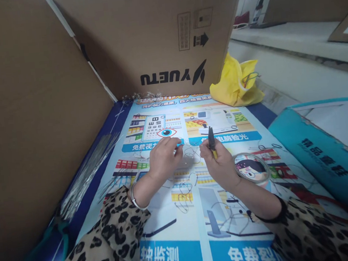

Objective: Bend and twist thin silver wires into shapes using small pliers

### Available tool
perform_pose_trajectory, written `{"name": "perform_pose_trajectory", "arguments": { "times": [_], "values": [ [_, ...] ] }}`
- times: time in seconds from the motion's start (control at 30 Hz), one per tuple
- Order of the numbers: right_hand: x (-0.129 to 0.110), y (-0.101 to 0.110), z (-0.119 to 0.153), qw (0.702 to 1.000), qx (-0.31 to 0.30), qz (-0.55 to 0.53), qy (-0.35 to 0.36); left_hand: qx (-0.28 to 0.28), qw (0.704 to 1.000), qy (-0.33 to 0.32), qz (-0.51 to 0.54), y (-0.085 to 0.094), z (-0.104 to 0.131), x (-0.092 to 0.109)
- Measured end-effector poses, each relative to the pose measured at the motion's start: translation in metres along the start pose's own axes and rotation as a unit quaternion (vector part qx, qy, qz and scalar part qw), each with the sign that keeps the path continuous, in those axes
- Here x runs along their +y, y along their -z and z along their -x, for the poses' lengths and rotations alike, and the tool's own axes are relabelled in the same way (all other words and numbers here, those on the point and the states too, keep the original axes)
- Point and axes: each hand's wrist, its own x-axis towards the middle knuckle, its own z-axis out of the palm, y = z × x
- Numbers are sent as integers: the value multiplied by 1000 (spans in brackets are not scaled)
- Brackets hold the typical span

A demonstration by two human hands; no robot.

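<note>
The left hand (166,158) pinches thin wire (190,145); the right hand (219,162) grasps pliers (211,138) (tips pointing far). Steady, gentle tension should prevent kinks.

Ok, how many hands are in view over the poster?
2: the left hand, just below the printed eye, with a bracelet on its wrist; and the right hand, holding pliers.
</note>
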Motion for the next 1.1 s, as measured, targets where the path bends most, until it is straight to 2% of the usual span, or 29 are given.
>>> {"name": "perform_pose_trajectory", "arguments": {
  "times": [0.37,0.63,0.97,1.1],
  "values": [
    [0,0,1,1000,-9,1,9,18,999,15,-24,-1,3,-2],
    [-1,0,-1,1000,-12,21,-1,32,997,-32,-64,1,4,1],
    [-3,-1,0,993,-42,92,68,23,995,-38,-86,1,5,1],
    [-2,0,-1,992,-34,96,78,23,995,-38,-92,1,4,2]
  ]
}}
